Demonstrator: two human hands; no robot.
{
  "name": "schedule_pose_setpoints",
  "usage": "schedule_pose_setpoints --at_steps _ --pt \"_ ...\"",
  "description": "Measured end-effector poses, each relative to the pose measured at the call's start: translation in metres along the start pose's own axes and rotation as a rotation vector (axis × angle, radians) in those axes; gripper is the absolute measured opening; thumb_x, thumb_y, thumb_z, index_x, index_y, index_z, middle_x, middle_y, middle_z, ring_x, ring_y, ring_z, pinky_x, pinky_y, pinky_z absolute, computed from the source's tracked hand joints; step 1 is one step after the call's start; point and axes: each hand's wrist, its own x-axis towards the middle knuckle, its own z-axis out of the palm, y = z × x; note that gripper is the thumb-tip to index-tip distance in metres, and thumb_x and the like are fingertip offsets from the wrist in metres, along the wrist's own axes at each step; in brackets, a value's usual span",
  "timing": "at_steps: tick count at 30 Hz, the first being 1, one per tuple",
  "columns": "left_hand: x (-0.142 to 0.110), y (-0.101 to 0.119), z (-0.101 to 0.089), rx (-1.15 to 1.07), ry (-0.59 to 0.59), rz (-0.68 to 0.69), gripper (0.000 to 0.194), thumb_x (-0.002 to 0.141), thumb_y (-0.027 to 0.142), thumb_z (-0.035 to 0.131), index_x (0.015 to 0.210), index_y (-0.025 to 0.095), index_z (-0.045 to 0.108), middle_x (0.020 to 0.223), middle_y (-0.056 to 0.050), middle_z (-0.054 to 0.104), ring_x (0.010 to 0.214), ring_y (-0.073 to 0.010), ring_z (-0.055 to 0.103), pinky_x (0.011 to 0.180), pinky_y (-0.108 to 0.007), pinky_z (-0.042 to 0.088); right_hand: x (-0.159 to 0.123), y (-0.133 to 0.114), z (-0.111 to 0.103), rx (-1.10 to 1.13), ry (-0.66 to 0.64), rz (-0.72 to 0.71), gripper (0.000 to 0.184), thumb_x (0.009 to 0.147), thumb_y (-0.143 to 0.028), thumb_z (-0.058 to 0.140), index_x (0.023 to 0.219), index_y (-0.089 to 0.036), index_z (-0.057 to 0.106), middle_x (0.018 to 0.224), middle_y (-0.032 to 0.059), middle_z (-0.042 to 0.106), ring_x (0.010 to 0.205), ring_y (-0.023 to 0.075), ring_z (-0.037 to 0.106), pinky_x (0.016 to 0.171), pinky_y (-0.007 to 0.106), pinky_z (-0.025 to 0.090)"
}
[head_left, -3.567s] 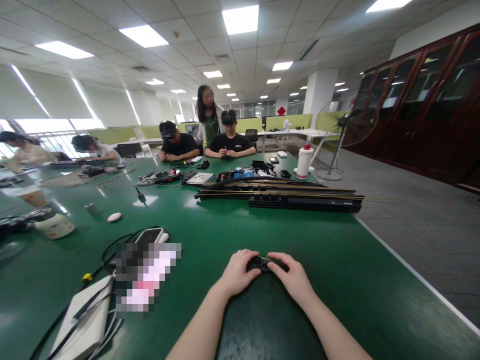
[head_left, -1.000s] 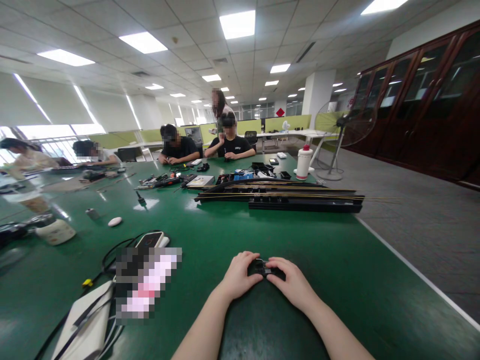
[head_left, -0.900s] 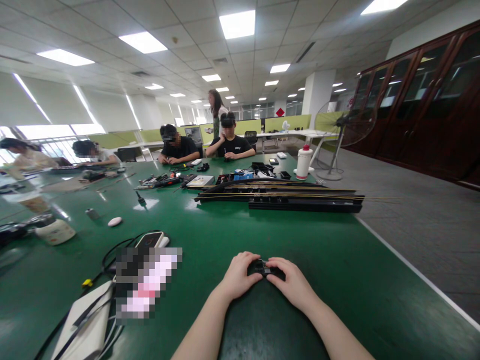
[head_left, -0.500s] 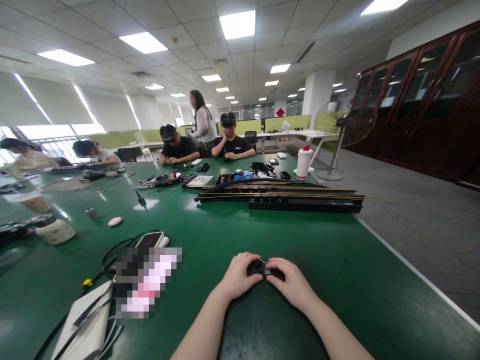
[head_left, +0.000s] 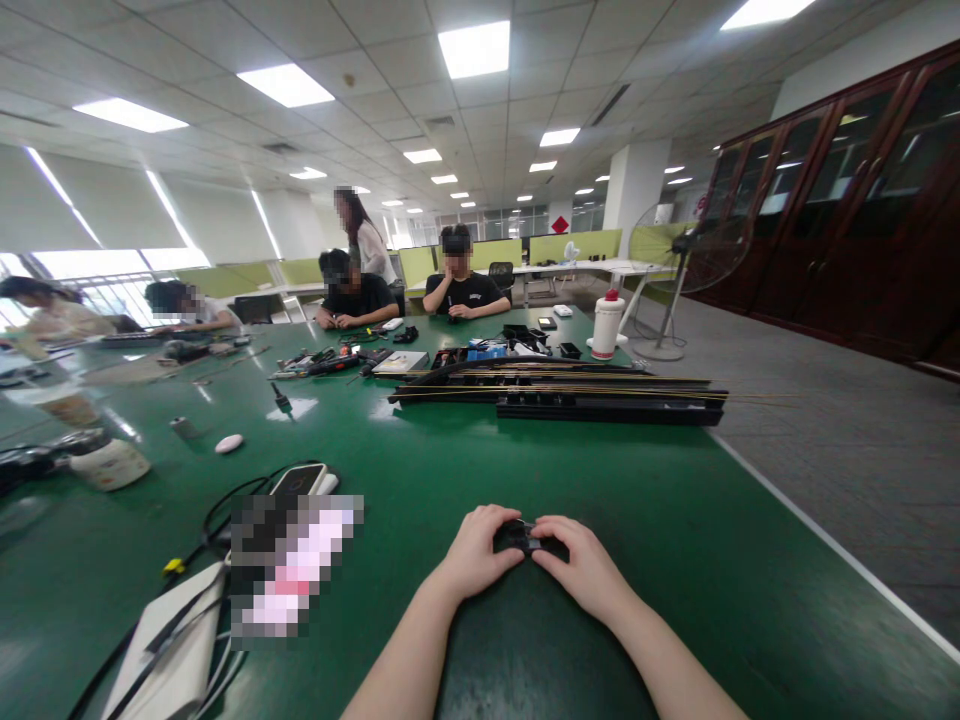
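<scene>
Two hands share this work: my left hand [head_left: 477, 550] curls in from the left, my right hand [head_left: 576, 562] from the right, thumb and forefinger of each pinching a small dark part [head_left: 528, 542] between them at the near middle of the green table [head_left: 420, 470]. My fingers cover much of it, so I can't fairly say what it is or whether it touches the tabletop. To do this well, I'd judge, both grips want to be light and level, fingertips at the ends, any pressure even rather than twisting. The long black rails [head_left: 615, 409] lie well apart on the far side, the pale flat box [head_left: 174, 668] near and left.
</scene>
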Motion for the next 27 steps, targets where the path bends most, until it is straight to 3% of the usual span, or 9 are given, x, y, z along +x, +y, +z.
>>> schedule_pose_setpoints --at_steps 27 --pt "-0.001 0.0004 -0.0008 -0.013 0.008 0.001 0.044 0.07 0.027 0.065 0.113 0.023 0.053 0.107 -0.004 0.058 0.101 -0.0229 0.051 0.091 -0.037 0.039 0.0002 0.0022 0.0012 -0.006 -0.003 0.002 0.017 0.073 -0.027 0.061 0.089 -0.022 0.066 0.106 0.0058 0.065 0.103 0.0227 0.056 0.095 0.039 0.039"
